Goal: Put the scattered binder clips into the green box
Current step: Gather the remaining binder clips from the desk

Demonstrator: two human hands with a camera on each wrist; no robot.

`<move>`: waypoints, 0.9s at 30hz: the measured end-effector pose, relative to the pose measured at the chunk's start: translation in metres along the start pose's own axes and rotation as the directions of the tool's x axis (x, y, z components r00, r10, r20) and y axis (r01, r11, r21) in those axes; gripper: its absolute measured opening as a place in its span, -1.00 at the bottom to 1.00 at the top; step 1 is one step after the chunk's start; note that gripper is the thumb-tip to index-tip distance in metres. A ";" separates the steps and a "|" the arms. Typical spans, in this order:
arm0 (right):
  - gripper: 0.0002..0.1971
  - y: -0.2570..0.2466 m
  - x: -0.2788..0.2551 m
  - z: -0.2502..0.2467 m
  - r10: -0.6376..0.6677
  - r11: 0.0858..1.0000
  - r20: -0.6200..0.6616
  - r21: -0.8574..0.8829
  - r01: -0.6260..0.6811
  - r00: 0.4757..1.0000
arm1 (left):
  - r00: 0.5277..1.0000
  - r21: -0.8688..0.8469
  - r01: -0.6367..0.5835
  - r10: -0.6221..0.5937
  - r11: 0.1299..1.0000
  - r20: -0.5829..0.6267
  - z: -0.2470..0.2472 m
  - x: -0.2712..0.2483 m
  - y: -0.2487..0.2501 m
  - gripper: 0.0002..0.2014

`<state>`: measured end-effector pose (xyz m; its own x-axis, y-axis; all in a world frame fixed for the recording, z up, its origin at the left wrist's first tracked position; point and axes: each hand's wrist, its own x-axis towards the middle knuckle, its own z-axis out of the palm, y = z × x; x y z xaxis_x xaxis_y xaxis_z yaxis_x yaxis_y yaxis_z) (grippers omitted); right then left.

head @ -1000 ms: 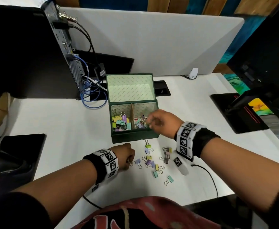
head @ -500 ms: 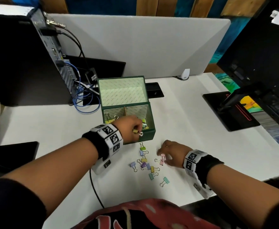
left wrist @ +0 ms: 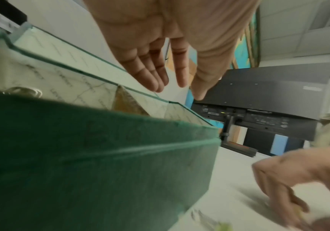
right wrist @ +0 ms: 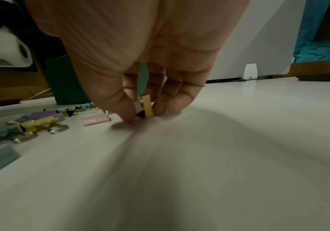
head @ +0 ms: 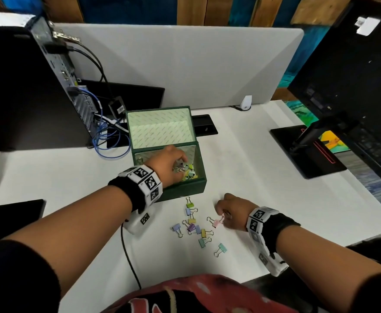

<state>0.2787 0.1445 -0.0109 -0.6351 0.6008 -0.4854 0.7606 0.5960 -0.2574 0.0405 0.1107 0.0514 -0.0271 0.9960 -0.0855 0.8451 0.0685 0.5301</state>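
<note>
The green box [head: 185, 188] stands open in the middle of the white desk, its lid tipped back, with several coloured binder clips inside. My left hand [head: 176, 164] hovers over its right compartment. In the left wrist view that left hand [left wrist: 172, 81] has straight fingers holding nothing above the green box [left wrist: 101, 156]. Several scattered binder clips [head: 192, 227] lie in front of the box. At their right edge my right hand [head: 224, 213] is down on the desk. The right wrist view shows the right hand [right wrist: 140, 115] pinching a yellow binder clip [right wrist: 147, 107] between thumb and fingers, beside a pink clip [right wrist: 95, 119].
A black computer tower [head: 38, 86] with blue cables [head: 108, 141] stands left of the box. A monitor [head: 347, 86] on a black base [head: 306, 154] is at the right. A grey divider [head: 185, 64] closes the back. A black pad [head: 11, 213] lies front left.
My left hand rose from the desk to over the box and opened. My right hand left the box, came down to the scattered clips and pinched one.
</note>
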 end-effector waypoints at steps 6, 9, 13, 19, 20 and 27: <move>-0.78 0.003 0.005 0.001 0.007 0.999 0.011 0.052 -0.008 1.000 | 0.911 0.141 -0.211 0.142 0.967 0.386 0.019 -0.040 -0.010 -0.75; -0.86 -0.002 0.006 -0.013 0.009 0.988 -0.060 0.152 0.000 0.998 | 0.859 0.196 -0.210 0.085 0.958 0.504 0.033 -0.048 -0.016 -0.69; -0.81 -0.020 0.012 -0.052 0.041 0.921 -0.204 0.387 0.042 0.978 | 0.811 0.267 -0.255 0.055 0.929 0.583 0.051 -0.052 -0.019 -0.62; -0.78 -0.061 0.031 -0.105 0.008 0.841 -0.368 0.505 0.193 0.930 | 0.799 0.279 -0.255 0.039 0.926 0.599 0.060 -0.049 -0.022 -0.67; -0.78 -0.067 0.035 -0.109 0.000 0.845 -0.391 0.492 0.210 0.920 | 0.802 0.272 -0.234 0.028 0.933 0.596 0.060 -0.047 -0.022 -0.70; -0.71 -0.068 0.048 -0.098 0.004 0.869 -0.380 0.459 0.185 0.925 | 0.860 0.213 -0.158 0.029 0.964 0.509 0.059 -0.050 -0.031 -0.74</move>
<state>0.1834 0.1855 0.0651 -0.6354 0.7608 -0.1324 0.6056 0.3846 -0.6966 0.0473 0.0553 -0.0099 0.2726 0.8293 -0.4878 0.9328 -0.1035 0.3454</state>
